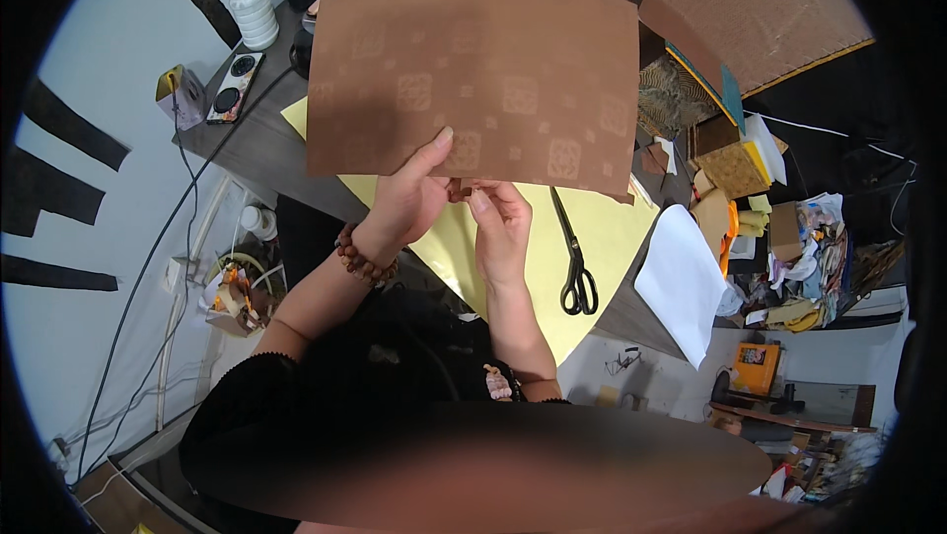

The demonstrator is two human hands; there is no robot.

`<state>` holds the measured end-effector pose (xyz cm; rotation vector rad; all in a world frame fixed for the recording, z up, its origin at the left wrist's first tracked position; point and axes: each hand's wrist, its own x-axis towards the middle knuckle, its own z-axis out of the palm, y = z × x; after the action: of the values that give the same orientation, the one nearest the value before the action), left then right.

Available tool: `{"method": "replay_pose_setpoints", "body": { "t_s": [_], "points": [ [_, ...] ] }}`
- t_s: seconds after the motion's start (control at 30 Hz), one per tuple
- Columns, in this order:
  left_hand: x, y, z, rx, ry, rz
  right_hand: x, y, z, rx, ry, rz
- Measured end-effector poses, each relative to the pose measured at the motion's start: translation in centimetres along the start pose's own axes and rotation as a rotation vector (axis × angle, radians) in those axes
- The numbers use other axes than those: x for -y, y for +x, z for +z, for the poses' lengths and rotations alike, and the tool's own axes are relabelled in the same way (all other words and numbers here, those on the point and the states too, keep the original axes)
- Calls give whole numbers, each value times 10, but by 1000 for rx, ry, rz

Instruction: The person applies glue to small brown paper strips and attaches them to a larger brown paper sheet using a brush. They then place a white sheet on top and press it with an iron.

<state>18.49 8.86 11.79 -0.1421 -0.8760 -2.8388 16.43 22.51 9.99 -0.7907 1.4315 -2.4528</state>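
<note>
Brown patterned paper sheet [473, 71] pinched by both hands.

Grey desk [252, 144], top running from upper left toward lower right, partly covered. Pale blue-grey wall [89, 71] at left, marked with black stripes [59, 189]. Dark cable [158, 238] hanging from the desk edge down along the wall. White pipes [182, 287] below the desk at left. Large brown board [750, 1] at upper right, yellow-edged, leaning beyond the desk. Heap of paper and card scraps [789, 248] at right. Light floor [671, 376] at lower right, with an orange box [755, 366] standing on it. Lighting even, no strong shadows.
</note>
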Motion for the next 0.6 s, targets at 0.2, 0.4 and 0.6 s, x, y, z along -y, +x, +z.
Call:
{"method": "replay_pose_setpoints", "body": {
  "t_s": [0.2, 0.4, 0.6],
  "points": [
    [3, -2, 0, 12, 21, -8, 1, -2, 6, -46, -2, -1],
    [6, -2, 2, 12, 1, -74, 4, -4, 10, -159, -69, -12],
    [4, -1, 14, -46, 285, 259, 9, -6, 7, -183, -166, -65]
  ]
}}
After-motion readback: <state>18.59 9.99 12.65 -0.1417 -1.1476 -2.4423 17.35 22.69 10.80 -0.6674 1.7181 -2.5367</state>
